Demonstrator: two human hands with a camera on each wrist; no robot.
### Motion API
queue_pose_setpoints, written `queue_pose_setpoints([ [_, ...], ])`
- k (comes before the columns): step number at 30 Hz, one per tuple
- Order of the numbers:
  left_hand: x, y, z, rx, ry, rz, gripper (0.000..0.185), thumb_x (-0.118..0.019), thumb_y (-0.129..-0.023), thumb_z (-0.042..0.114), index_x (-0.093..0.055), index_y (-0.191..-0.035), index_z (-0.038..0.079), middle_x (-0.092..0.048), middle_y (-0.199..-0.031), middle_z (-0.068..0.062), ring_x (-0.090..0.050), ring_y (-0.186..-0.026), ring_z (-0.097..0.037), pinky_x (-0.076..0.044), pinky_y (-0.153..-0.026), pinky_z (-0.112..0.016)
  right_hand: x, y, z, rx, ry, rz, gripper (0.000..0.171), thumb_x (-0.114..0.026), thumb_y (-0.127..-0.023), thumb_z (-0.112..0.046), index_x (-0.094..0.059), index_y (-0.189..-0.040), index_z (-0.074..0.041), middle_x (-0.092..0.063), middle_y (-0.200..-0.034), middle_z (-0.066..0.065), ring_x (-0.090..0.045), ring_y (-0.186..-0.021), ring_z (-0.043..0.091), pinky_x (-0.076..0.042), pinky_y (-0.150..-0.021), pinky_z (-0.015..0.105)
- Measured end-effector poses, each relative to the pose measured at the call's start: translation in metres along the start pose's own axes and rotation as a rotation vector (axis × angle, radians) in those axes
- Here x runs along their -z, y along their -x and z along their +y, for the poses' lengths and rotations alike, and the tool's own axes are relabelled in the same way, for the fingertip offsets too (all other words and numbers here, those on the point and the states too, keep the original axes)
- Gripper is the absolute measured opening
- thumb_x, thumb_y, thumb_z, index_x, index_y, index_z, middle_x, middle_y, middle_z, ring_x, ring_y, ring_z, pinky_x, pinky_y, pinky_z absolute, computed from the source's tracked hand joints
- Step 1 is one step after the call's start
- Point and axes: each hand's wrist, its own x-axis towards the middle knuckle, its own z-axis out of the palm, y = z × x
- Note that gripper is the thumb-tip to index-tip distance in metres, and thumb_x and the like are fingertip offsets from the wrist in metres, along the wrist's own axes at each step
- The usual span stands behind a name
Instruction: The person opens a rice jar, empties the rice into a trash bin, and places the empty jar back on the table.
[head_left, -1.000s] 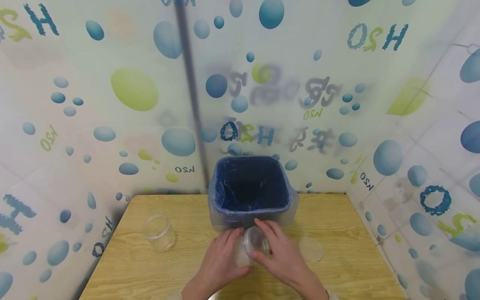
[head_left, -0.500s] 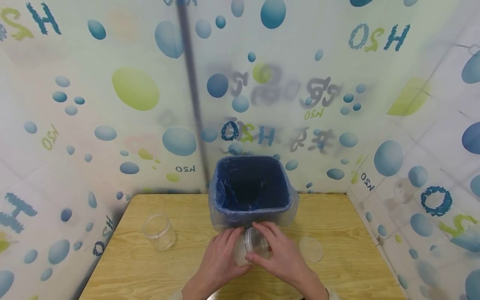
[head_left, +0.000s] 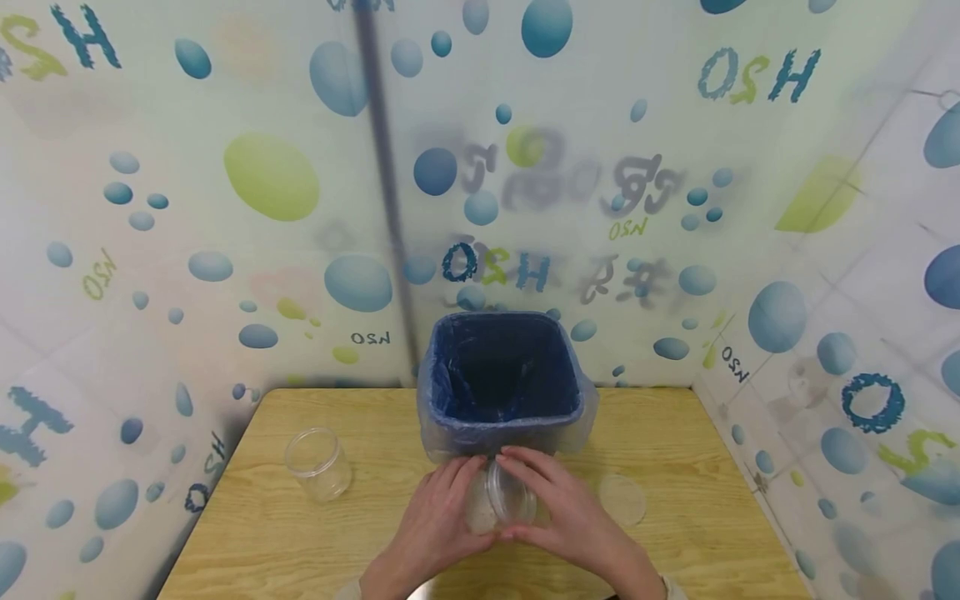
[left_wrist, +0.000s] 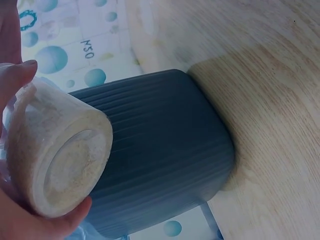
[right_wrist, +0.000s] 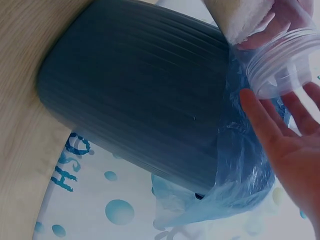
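Just in front of the bin, my left hand grips a clear plastic jar with pale powder in it. The jar is tilted, its base toward the left wrist camera and its ridged end toward my right hand. Around that end my right thumb and fingers hold a clear, round, ridged piece that looks like a screw lid. Whether it is fully seated on the jar cannot be told. In the right wrist view the powder lies toward the base, and part of my left hand shows through the plastic.
A dark bin with a blue bag liner stands at the back middle of the wooden table. An open clear jar is at left; a flat clear disc lies at right. Patterned curtains surround the table.
My right fingers and thumb have shifted around the clear ridged piece, which has turned slightly. My left hand and the jar stay nearly in place.
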Motion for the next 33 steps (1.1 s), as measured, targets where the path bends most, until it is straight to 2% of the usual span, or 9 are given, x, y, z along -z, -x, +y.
queue_pose_setpoints([
  [5,0.001,0.000,-0.002,-0.004,0.013,-0.002,0.100,-0.099,-0.048,0.052,-0.060,-0.129,0.009,-0.065,-0.116,-0.003,-0.064,-0.104,-0.019,-0.057,-0.077,-0.040,0.000,0.001,0.004,0.112,-0.014,-0.017,0.085,-0.090,-0.078,-0.031,-0.051,-0.152,-0.015,-0.049,-0.156,0.004,-0.049,-0.139,0.026,-0.050,-0.106,0.044],
  [9,0.001,0.000,-0.002,0.000,0.028,0.001,0.099,-0.099,-0.047,0.049,-0.060,-0.129,0.009,-0.065,-0.116,-0.003,-0.064,-0.103,-0.019,-0.057,-0.076,-0.040,0.001,0.003,0.005,0.151,-0.026,-0.035,0.089,-0.090,-0.080,-0.026,-0.045,-0.156,-0.014,-0.044,-0.160,0.006,-0.046,-0.143,0.030,-0.048,-0.108,0.046],
  [11,0.001,0.000,-0.002,-0.001,0.033,0.007,0.099,-0.099,-0.047,0.050,-0.060,-0.129,0.009,-0.065,-0.116,-0.003,-0.064,-0.102,-0.019,-0.057,-0.076,-0.040,0.001,0.003,0.004,0.122,-0.046,-0.047,0.091,-0.089,-0.080,-0.030,-0.043,-0.157,-0.014,-0.041,-0.162,0.008,-0.046,-0.143,0.030,-0.049,-0.107,0.046],
  [14,0.001,0.000,-0.002,-0.002,0.032,0.017,0.098,-0.099,-0.049,0.053,-0.060,-0.128,0.009,-0.065,-0.115,-0.003,-0.064,-0.102,-0.018,-0.057,-0.075,-0.039,-0.001,0.004,0.001,0.023,-0.066,-0.035,0.091,-0.085,-0.084,-0.042,-0.041,-0.158,-0.014,-0.041,-0.161,0.010,-0.048,-0.140,0.029,-0.053,-0.102,0.046],
  [18,-0.001,0.000,-0.001,0.000,0.028,0.014,0.098,-0.099,-0.050,0.054,-0.060,-0.129,0.010,-0.065,-0.116,-0.003,-0.064,-0.103,-0.019,-0.058,-0.077,-0.040,-0.006,0.003,-0.004,-0.168,-0.058,0.013,0.083,-0.071,-0.092,-0.056,-0.041,-0.159,-0.018,-0.049,-0.148,0.006,-0.058,-0.127,0.023,-0.056,-0.094,0.043],
  [22,-0.002,0.001,0.000,0.008,0.018,-0.004,0.099,-0.099,-0.049,0.053,-0.060,-0.130,0.011,-0.065,-0.117,-0.003,-0.064,-0.104,-0.021,-0.058,-0.080,-0.042,-0.008,0.001,-0.008,-0.295,-0.019,0.025,0.080,-0.064,-0.092,-0.066,-0.046,-0.156,-0.021,-0.056,-0.137,0.003,-0.063,-0.112,0.019,-0.058,-0.085,0.040],
  [28,-0.001,0.001,0.003,0.026,-0.013,-0.037,0.098,-0.098,-0.052,0.056,-0.059,-0.131,0.012,-0.064,-0.119,-0.003,-0.064,-0.104,-0.022,-0.058,-0.082,-0.043,-0.009,-0.004,-0.012,-0.392,-0.012,-0.009,0.078,-0.070,-0.089,-0.064,-0.053,-0.151,-0.019,-0.058,-0.133,0.002,-0.065,-0.106,0.019,-0.058,-0.082,0.041],
  [33,0.000,0.000,0.004,0.026,-0.026,-0.049,0.097,-0.097,-0.054,0.056,-0.059,-0.132,0.013,-0.064,-0.119,-0.003,-0.064,-0.104,-0.022,-0.057,-0.083,-0.043,-0.008,-0.007,-0.013,-0.391,0.006,-0.013,0.072,-0.073,-0.088,-0.062,-0.059,-0.144,-0.020,-0.060,-0.130,0.000,-0.066,-0.107,0.018,-0.058,-0.083,0.042],
])
